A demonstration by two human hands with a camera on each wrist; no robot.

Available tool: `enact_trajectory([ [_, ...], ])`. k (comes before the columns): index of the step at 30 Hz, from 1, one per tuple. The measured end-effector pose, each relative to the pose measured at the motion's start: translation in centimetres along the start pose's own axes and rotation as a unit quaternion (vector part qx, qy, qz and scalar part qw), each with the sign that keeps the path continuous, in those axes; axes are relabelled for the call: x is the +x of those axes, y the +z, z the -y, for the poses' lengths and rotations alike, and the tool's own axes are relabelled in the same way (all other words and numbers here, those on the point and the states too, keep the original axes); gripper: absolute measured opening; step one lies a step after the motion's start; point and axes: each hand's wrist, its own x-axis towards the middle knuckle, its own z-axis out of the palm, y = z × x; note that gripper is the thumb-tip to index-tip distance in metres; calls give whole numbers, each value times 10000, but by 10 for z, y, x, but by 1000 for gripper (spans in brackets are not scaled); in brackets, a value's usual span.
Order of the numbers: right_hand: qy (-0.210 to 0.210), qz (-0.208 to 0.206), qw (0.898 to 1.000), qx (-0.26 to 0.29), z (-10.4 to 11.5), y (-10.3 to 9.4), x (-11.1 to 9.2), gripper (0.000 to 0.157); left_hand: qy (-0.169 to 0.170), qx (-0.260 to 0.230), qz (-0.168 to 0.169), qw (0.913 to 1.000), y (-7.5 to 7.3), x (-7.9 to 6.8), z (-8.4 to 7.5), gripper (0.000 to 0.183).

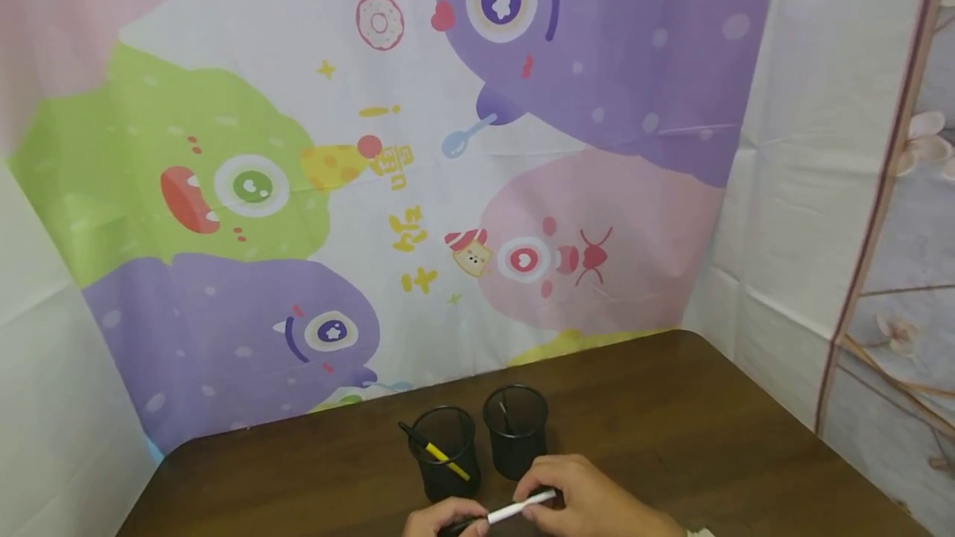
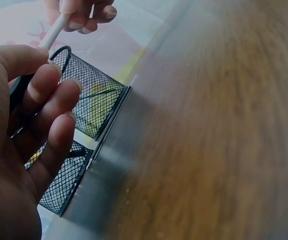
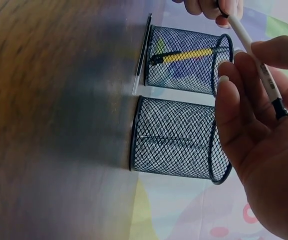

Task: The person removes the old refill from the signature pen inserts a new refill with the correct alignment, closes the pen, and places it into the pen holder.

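A white pen [image 1: 509,512] with black ends is held between both hands above the table. My right hand [image 1: 585,495] pinches its white barrel with thumb and fingers; a black tip [image 3: 279,107] points toward that palm in the right wrist view. The other, dark end is gripped by my left hand [image 1: 440,518], whose curled fingers hide much of it. Just beyond the hands stand two black mesh pen cups. A yellow and black pen [image 1: 446,461] leans in the left cup [image 1: 448,485]. Inside the right cup [image 1: 520,458] is a thin dark stick [image 3: 166,139].
A thin clear and black pen [image 3: 143,57] lies on the table beside the left cup's base. The brown wooden table [image 1: 671,421] ends at a cloth backdrop [image 1: 418,338] with cartoon monsters. Pale cloth walls [image 1: 791,189] enclose both sides.
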Motion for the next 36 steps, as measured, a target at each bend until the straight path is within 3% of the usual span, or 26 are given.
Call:
enact_trajectory([
  [5, 103, 18, 9999, 99, -1, -1, -1, 23, -94, -163, 69, 9998, 0, 0, -3, 10],
  [11, 303, -158, 9994, 108, -1, -3, -1, 20, 126, -332, 124, 9993, 1, 3, 0, 10],
  [15, 455, -210, 9986, 169, 0, -4, -4, 17, 21, -495, 238, 9985, 1, 5, -3, 14],
  [30, 47, -194, 9997, 132, 0, 2, -2, 14, -519, -676, -118, 9963, -1, -2, -14, 16],
  [36, -50, -302, 9995, -106, 2, 3, 0, 15, -471, -747, -38, 9961, -1, -2, -11, 16],
])
